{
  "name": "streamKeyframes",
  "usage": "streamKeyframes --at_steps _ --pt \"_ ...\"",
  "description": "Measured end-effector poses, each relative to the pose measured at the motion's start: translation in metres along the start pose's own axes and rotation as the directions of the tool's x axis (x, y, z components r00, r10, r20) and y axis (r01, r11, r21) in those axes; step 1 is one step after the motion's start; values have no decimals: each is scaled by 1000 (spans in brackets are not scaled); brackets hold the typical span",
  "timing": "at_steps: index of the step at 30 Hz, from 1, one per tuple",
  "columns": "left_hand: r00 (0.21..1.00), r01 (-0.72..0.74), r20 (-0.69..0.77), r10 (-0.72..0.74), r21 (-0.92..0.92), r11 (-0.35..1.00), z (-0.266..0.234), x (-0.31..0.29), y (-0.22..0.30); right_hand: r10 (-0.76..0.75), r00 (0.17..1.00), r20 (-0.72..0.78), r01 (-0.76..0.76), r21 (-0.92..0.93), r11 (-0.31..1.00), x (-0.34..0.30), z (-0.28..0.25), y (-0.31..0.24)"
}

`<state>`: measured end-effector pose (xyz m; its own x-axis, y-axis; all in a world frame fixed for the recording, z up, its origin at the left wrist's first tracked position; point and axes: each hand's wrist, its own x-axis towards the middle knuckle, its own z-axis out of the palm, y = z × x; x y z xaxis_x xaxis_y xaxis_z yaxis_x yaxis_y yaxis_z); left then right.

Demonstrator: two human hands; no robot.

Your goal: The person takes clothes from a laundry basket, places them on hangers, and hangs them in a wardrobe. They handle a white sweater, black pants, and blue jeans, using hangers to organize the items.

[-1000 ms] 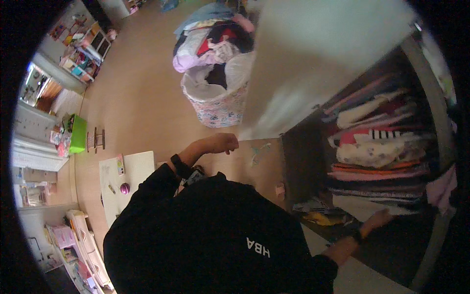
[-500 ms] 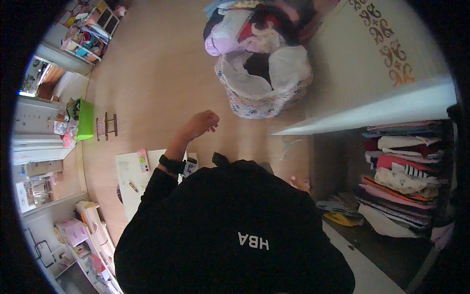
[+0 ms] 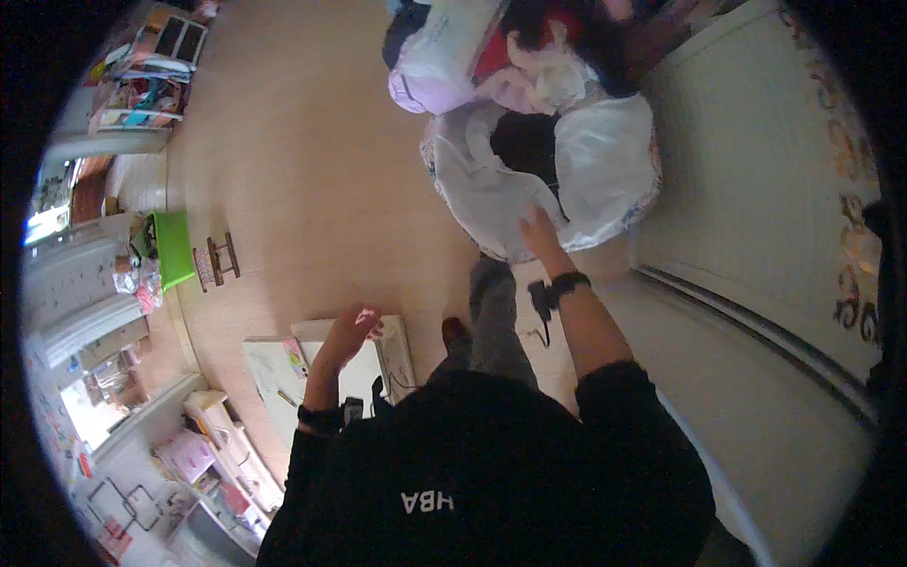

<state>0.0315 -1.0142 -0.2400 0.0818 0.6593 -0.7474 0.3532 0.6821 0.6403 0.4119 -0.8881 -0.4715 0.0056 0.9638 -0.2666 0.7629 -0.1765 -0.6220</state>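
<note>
A roomy bag (image 3: 487,222) with a white lining and a flowered outside stands on the floor ahead, its mouth open and something dark inside. My right hand (image 3: 541,236) reaches over the bag's near wall, in front of the white lining; thumb and fingers look apart, and no held item shows. My left hand (image 3: 354,333) hangs to the left with fingers loosely curled and nothing visible in them. Below it are a low white table (image 3: 269,364) and a white panel-like piece. Beyond the bag lies a heap of clothes (image 3: 430,66), lilac, white, red and dark.
A pale sliding door (image 3: 756,170) with a brown scroll pattern runs along the right, above a dark floor track (image 3: 756,331). Farther left are a small wooden stool (image 3: 217,262), a green bin (image 3: 172,250) and crowded shelves (image 3: 146,90).
The wardrobe shelves of folded clothes are out of sight, with the door now across that side. My right hand has come forward to the bag. My left hand sits lower and farther left.
</note>
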Motion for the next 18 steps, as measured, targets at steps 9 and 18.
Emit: streamKeyframes --at_steps 9,18 --pt "989 146 -9 -146 -63 987 7 99 33 278 915 291 -237 -170 957 135 62 2" --pt "977 200 81 -196 -44 979 46 135 57 439 407 801 -805 87 587 90 127 -29"
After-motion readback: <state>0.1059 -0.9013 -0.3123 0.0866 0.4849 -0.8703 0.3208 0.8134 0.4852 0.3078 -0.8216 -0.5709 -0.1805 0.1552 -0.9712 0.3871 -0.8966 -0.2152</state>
